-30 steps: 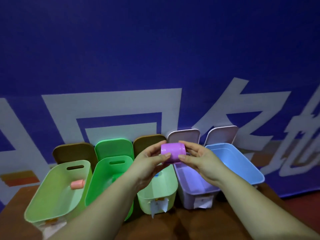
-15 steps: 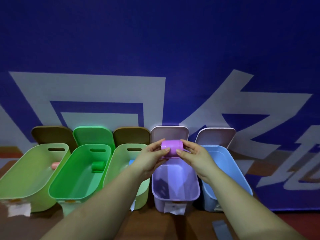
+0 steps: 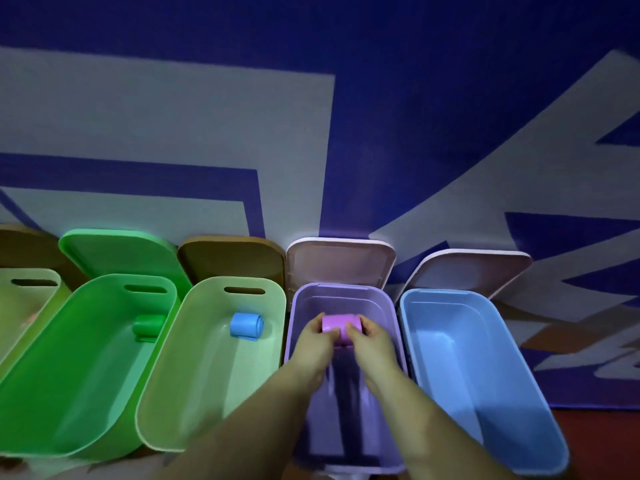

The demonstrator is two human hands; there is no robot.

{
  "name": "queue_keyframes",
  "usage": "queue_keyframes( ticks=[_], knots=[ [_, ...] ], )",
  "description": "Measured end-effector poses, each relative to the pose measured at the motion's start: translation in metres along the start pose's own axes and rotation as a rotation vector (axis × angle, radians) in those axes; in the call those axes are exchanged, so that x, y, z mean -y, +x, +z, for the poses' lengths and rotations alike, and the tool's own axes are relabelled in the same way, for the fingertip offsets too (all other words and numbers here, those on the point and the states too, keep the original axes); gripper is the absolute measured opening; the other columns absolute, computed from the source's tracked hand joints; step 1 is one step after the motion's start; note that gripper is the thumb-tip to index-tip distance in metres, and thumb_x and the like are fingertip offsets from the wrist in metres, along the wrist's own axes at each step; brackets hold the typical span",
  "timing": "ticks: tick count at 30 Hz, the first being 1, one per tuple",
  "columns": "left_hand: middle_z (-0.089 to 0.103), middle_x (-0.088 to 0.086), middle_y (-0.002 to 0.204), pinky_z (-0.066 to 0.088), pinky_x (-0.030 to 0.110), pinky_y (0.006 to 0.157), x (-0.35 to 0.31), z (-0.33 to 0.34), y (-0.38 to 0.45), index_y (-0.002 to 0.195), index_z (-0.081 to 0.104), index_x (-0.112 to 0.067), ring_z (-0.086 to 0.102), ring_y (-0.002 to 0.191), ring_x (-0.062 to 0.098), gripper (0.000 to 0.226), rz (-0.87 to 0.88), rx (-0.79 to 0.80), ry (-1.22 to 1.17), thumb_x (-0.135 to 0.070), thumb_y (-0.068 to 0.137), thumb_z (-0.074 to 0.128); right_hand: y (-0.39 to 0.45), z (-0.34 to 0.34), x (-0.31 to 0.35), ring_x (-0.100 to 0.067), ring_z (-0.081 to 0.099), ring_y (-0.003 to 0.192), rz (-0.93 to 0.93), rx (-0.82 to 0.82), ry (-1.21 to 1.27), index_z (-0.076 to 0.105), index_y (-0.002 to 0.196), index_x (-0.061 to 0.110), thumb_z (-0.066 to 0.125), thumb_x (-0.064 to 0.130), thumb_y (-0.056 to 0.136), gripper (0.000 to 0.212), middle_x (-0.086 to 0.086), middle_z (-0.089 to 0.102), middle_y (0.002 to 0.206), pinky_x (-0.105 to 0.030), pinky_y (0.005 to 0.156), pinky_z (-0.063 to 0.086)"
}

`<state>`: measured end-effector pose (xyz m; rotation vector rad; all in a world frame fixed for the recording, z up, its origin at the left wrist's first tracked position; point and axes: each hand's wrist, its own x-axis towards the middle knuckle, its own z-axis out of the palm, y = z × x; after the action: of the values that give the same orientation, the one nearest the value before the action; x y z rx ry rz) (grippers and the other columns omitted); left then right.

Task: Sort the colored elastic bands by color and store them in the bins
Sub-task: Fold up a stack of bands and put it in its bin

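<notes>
A rolled purple elastic band (image 3: pixel 341 326) is held between both hands inside the purple bin (image 3: pixel 393 327), near its far end. My left hand (image 3: pixel 317 339) grips its left side and my right hand (image 3: pixel 370 337) grips its right side, fingers curled round it. A rolled blue band (image 3: pixel 246 325) lies in the pale green bin (image 3: pixel 221 344). A green band (image 3: pixel 149 326) lies in the bright green bin (image 3: pixel 86 348).
A blue bin (image 3: pixel 485 368) stands at the right with nothing seen inside. Another pale green bin (image 3: pixel 20 306) is cut off at the left edge. Open lids (image 3: pixel 341 261) lean against the blue and white wall behind the row.
Both hands have lowered the purple band from above the bins down into the purple bin. The camera has moved closer and looks further down.
</notes>
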<state>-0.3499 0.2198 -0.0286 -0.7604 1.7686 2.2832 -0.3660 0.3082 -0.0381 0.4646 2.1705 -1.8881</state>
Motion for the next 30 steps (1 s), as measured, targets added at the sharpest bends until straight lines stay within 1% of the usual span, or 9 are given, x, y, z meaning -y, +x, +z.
queue_keyframes(
  ticks=[3, 6, 7, 8, 10, 13, 21, 24, 30],
  knots=[
    [0.063, 0.028, 0.109, 0.052, 0.035, 0.079, 0.02, 0.009, 0.019, 0.119, 0.054, 0.008, 0.063, 0.09, 0.033, 0.036, -0.081, -0.076, 0.022, 0.011, 0.086, 0.042, 0.018, 0.007, -0.021, -0.024, 0.062, 0.08, 0.098, -0.055, 0.008, 0.066, 0.098, 0.009, 0.053, 0.004, 0.091, 0.015, -0.013, 0.069, 0.091, -0.03, 0.071, 0.051],
    [0.063, 0.016, 0.087, 0.05, 0.017, 0.052, 0.03, 0.013, 0.033, 0.116, 0.055, 0.007, 0.058, 0.068, 0.021, 0.031, -0.162, -0.132, 0.019, 0.01, 0.088, 0.041, 0.032, 0.013, -0.033, -0.024, 0.061, 0.08, 0.17, -0.089, 0.005, 0.066, 0.104, 0.007, 0.053, 0.007, 0.091, 0.018, -0.016, 0.069, 0.096, -0.032, 0.075, 0.051],
    [0.062, 0.015, 0.085, 0.047, 0.015, 0.049, 0.03, 0.014, 0.037, 0.116, 0.054, 0.005, 0.056, 0.067, 0.02, 0.03, -0.187, -0.149, 0.026, 0.008, 0.089, 0.041, 0.036, 0.015, -0.035, -0.025, 0.061, 0.081, 0.187, -0.1, 0.009, 0.066, 0.104, 0.007, 0.053, 0.007, 0.091, 0.018, -0.016, 0.069, 0.097, -0.033, 0.077, 0.051],
    [0.064, 0.017, 0.092, 0.048, 0.015, 0.056, 0.029, 0.015, 0.04, 0.118, 0.054, 0.004, 0.057, 0.072, 0.021, 0.03, -0.208, -0.149, 0.049, 0.006, 0.091, 0.043, 0.04, 0.017, -0.037, -0.025, 0.06, 0.082, 0.203, -0.11, 0.009, 0.066, 0.104, 0.006, 0.053, 0.007, 0.091, 0.019, -0.017, 0.068, 0.098, -0.034, 0.078, 0.051],
    [0.061, 0.023, 0.118, 0.048, 0.026, 0.077, 0.031, 0.015, 0.047, 0.125, 0.052, 0.005, 0.061, 0.094, 0.027, 0.033, -0.221, -0.149, 0.083, 0.001, 0.092, 0.046, 0.044, 0.021, -0.042, -0.025, 0.059, 0.082, 0.212, -0.13, 0.005, 0.065, 0.106, 0.003, 0.052, 0.008, 0.091, 0.02, -0.019, 0.068, 0.101, -0.033, 0.078, 0.049],
    [0.057, 0.023, 0.127, 0.047, 0.036, 0.09, 0.035, 0.014, 0.055, 0.129, 0.05, 0.002, 0.057, 0.115, 0.035, 0.037, -0.22, -0.17, 0.1, -0.002, 0.092, 0.047, 0.047, 0.026, -0.045, -0.024, 0.058, 0.084, 0.216, -0.148, -0.006, 0.064, 0.109, 0.003, 0.052, 0.009, 0.092, 0.022, -0.02, 0.067, 0.102, -0.03, 0.075, 0.046],
    [0.061, 0.016, 0.122, 0.048, 0.041, 0.096, 0.041, 0.013, 0.062, 0.125, 0.055, -0.008, 0.059, 0.112, 0.032, 0.035, -0.18, -0.197, 0.125, -0.007, 0.091, 0.052, 0.054, 0.029, -0.047, -0.034, 0.061, 0.101, 0.199, -0.153, -0.098, 0.063, 0.113, 0.003, 0.051, 0.012, 0.093, 0.025, -0.019, 0.066, 0.111, -0.036, 0.088, 0.048],
    [0.06, 0.016, 0.122, 0.045, 0.042, 0.099, 0.04, 0.014, 0.063, 0.127, 0.053, -0.01, 0.057, 0.112, 0.033, 0.034, -0.198, -0.219, 0.221, -0.015, 0.093, 0.052, 0.056, 0.028, -0.046, -0.034, 0.061, 0.102, 0.179, -0.171, -0.129, 0.064, 0.113, 0.006, 0.052, 0.015, 0.093, 0.025, -0.018, 0.066, 0.111, -0.039, 0.092, 0.049],
    [0.062, 0.02, 0.118, 0.047, 0.043, 0.097, 0.044, 0.012, 0.062, 0.123, 0.056, -0.005, 0.059, 0.109, 0.035, 0.032, -0.196, -0.22, 0.188, -0.013, 0.092, 0.055, 0.052, 0.026, -0.047, -0.033, 0.062, 0.098, 0.171, -0.185, -0.147, 0.065, 0.111, 0.008, 0.056, 0.02, 0.092, 0.025, -0.016, 0.068, 0.107, -0.038, 0.09, 0.05]
  ],
)
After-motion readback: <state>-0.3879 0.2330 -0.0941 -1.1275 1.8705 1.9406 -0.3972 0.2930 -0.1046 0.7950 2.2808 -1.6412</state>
